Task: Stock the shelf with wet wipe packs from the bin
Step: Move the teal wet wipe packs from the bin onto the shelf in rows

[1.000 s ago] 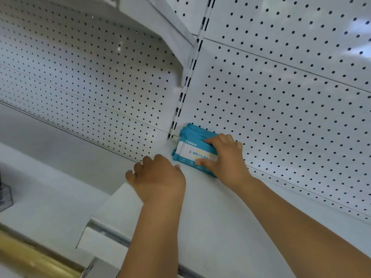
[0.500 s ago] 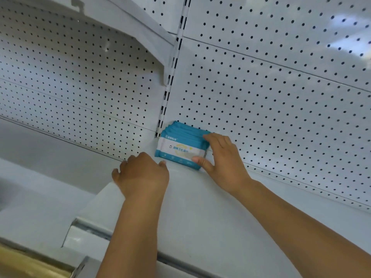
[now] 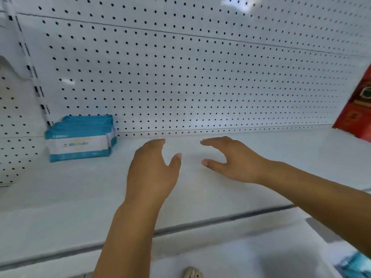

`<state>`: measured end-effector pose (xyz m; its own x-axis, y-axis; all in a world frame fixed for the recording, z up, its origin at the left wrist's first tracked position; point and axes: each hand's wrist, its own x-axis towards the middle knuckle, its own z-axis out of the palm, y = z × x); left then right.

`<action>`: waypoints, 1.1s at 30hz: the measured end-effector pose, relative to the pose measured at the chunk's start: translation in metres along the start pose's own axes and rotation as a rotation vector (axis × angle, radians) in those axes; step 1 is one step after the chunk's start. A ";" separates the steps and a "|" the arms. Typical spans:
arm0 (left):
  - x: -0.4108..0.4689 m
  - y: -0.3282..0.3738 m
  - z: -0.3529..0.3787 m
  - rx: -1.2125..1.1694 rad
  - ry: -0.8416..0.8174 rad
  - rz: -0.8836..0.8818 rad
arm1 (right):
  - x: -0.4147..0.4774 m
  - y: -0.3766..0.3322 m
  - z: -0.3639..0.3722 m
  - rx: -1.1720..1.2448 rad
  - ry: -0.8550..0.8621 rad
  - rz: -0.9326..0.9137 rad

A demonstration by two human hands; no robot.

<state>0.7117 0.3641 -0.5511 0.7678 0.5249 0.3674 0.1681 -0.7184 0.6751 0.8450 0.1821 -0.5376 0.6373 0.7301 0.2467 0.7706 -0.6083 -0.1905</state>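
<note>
Both hands empty, fingers loose: left hand (image 3: 153, 171), right hand (image 3: 230, 160). Wipes stack (image 3: 80, 138) sits mid-left, nearer the left.

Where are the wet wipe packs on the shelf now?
Head view: the wet wipe packs stand at the back left of the shelf, against the pegboard, left of the left hand.

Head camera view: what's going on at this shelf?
A person is stocking a white metal shelf with blue-and-white wet wipe packs. A few packs sit together at the shelf's back left, against the perforated back panel. The left hand and right hand are open and empty above the shelf's middle, apart from the packs. A red box sits far right.
</note>
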 end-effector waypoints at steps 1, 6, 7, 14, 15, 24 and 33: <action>-0.003 0.011 0.010 -0.006 -0.032 0.047 | -0.016 0.014 -0.008 0.000 0.013 0.046; -0.030 0.073 0.058 -0.150 -0.226 0.224 | -0.099 0.071 -0.044 -0.006 0.077 0.251; -0.039 0.085 0.067 -0.172 -0.266 0.262 | -0.117 0.080 -0.051 -0.013 0.090 0.289; -0.104 0.173 0.133 -0.198 -0.546 0.569 | -0.259 0.131 -0.082 -0.024 0.189 0.569; -0.112 0.184 0.142 -0.187 -0.592 0.613 | -0.280 0.140 -0.082 -0.024 0.196 0.615; -0.174 0.199 0.241 -0.186 -0.892 0.560 | -0.412 0.211 -0.013 0.186 -0.089 1.004; -0.184 0.148 0.301 0.102 -1.019 0.622 | -0.408 0.236 0.065 0.171 -0.232 0.926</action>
<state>0.7817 0.0234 -0.7114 0.8637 -0.4951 -0.0941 -0.3926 -0.7781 0.4903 0.7677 -0.2396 -0.7449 0.9648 0.0393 -0.2602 -0.0578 -0.9329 -0.3553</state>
